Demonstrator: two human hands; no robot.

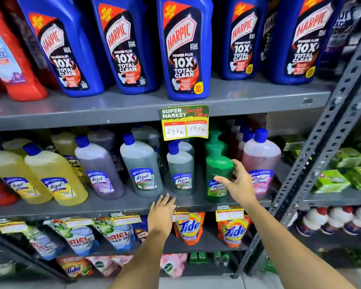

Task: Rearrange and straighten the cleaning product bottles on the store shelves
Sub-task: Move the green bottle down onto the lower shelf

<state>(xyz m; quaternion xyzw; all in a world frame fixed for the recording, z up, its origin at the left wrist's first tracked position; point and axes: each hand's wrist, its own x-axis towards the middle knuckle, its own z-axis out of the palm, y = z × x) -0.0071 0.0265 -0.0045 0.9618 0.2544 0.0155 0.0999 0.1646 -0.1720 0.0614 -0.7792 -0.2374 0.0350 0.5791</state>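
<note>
A green Lizol bottle stands upright on the middle shelf, below the yellow price tag. The right hand, fingers spread open, reaches around its right side, holding nothing. Left of the bottle, the left hand hovers flat and empty at the shelf edge.

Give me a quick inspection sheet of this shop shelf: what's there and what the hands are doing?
Surface: grey metal shelf, middle tier.
Job's things: green plastic pump bottle upright between a grey-green Lizol bottle and a pink Lizol bottle; blue Harpic bottles above.
Clutter: yellow price tag hanging from the upper shelf edge.
Grippers: right hand open, fingers around the green bottle; left hand open at the shelf edge.
Cables: nothing seen.
Surroundings: orange Tide pouches below.
</note>
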